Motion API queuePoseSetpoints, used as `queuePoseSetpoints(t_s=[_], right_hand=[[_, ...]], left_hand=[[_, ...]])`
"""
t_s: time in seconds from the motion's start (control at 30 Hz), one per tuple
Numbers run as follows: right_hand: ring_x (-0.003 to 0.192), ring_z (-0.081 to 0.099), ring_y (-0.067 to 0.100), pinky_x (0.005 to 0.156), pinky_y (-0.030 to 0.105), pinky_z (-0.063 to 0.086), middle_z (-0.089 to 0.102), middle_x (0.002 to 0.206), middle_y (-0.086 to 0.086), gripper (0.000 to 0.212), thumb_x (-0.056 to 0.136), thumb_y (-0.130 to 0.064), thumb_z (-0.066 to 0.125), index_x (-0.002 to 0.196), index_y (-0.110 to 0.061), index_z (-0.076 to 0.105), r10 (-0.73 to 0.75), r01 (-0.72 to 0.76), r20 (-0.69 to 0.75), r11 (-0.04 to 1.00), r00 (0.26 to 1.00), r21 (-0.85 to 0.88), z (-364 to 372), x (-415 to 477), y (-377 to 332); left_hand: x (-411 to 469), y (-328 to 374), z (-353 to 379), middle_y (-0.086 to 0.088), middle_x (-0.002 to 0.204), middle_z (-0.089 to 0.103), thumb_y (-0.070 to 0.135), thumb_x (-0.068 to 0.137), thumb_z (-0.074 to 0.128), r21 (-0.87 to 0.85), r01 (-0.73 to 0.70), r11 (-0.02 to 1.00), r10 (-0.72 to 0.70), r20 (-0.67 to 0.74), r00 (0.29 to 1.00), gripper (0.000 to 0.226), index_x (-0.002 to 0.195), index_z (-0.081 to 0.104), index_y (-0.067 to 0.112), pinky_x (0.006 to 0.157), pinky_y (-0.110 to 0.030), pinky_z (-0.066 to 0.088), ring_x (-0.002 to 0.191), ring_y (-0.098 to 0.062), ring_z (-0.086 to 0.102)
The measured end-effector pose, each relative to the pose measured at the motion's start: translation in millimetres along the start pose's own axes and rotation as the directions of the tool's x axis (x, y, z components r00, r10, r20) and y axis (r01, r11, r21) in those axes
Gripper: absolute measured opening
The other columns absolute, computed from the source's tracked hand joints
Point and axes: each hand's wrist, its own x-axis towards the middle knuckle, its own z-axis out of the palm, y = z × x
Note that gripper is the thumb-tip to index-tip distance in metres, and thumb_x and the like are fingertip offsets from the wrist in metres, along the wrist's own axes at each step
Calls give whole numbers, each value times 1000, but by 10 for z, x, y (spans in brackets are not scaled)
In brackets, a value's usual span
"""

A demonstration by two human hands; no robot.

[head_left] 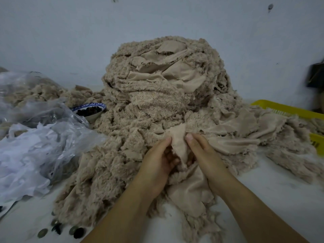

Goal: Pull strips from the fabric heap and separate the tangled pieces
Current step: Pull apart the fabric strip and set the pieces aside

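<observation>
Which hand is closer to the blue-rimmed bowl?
Left. The left hand grips the strip, with the bowl farther back to its left; the right hand grips the strip's far side.

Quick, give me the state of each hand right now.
Left hand: closed, pinching the beige fabric strip at the front of the heap.
Right hand: closed, pinching the same strip on its other side.

beige fabric heap (163,95), yellow basket (287,109)
</observation>
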Motion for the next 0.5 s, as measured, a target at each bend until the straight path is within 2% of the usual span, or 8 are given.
queuePoseSetpoints(t_s=[0.03,0.1,0.13,0.2,0.27,0.33,0.37,0.5], right_hand=[[89,68,-4,68,10,50,73,99,-17,50,74,-62,58,111,-29,66,17,-17,23,1000,1000,13,-1,5,15],[87,69,2,67,13,51,73,96,-9,31,80,-51,62,95,-25,69,36,-38,45,999,998,33,-13,7,6],[85,67,1,66,14,50,71,92,-12,19,84,-45,63,84,-26,68,30,-31,46,999,999,35,-19,9,-7],[82,61,-2,64,15,49,68,82,-21,23,93,-36,62,71,-31,64,-16,16,37,1000,999,-5,-24,13,-15],[71,59,4,60,23,50,65,74,-16,26,98,-35,58,72,-31,60,-68,70,25,994,997,-83,-5,8,-7],[68,55,16,61,36,50,58,74,2,22,98,-40,56,78,-30,57,-115,117,21,981,993,-157,28,6,5],[68,53,18,61,38,50,56,74,6,21,97,-41,56,80,-30,56,-135,137,23,975,991,-177,48,7,11],[60,50,6,54,22,46,53,66,-12,21,99,-40,55,80,-31,54,-188,188,24,952,982,-241,98,14,27]], left_hand=[[-2,-6,4,-8,84,69,31,97,55,16,-1,1000,2,-8,1000,38,117,67,1,70,-31,49,72,-16,64],[3,-13,-5,-13,91,71,28,98,55,59,-28,998,29,-14,999,35,114,69,1,70,-33,53,78,-20,66],[5,-20,-13,-14,95,72,27,98,55,89,-45,995,47,-22,999,32,112,71,3,73,-34,55,82,-22,69],[-1,-37,-3,-15,100,75,26,99,56,165,-81,983,92,-64,994,28,108,74,7,82,-38,56,90,-24,71],[13,-50,8,-13,92,75,25,101,53,228,-128,965,162,-138,977,27,95,76,12,79,-39,56,85,-25,71],[24,-56,8,-10,80,70,23,100,52,253,-182,950,237,-206,949,30,82,73,11,71,-38,51,75,-23,65],[24,-60,13,-10,77,67,22,100,52,254,-201,946,260,-228,938,29,81,70,8,69,-37,50,73,-23,62],[53,-62,22,-5,66,62,15,96,52,189,-226,955,275,-289,917,30,70,65,13,55,-26,49,61,-16,57]])
